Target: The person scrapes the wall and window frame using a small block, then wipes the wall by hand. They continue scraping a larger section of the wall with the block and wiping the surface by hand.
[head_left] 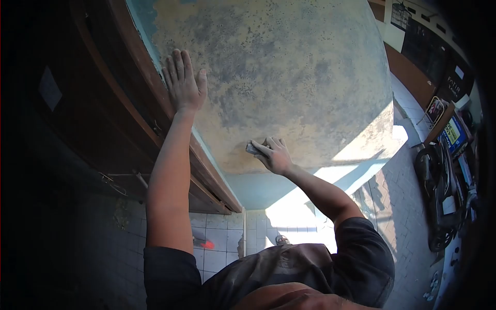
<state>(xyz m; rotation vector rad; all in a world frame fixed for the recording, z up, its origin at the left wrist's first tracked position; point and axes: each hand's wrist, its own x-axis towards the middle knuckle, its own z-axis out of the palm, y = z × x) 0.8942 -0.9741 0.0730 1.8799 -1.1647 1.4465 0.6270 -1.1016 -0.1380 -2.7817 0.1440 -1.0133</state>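
My left hand [184,87] lies flat on the worn wall [289,77], fingers stretched upward and thumb apart, close to the brown wooden door frame [142,64]. Lower down and to the right, my right hand [277,156] is closed around a small grey block [253,148] and holds it against the wall. Only one end of the block shows; the fingers hide the rest. Pale dust coats both hands. The wall is patchy yellow and grey, with light blue paint [253,187] along its lower part.
A dark doorway lies at the left. White floor tiles [214,237] with a red-ended object [207,245] are below. A sandal [282,240] shows near my body. At the right, a motorcycle [439,196] and stacked items stand on the paving [403,206].
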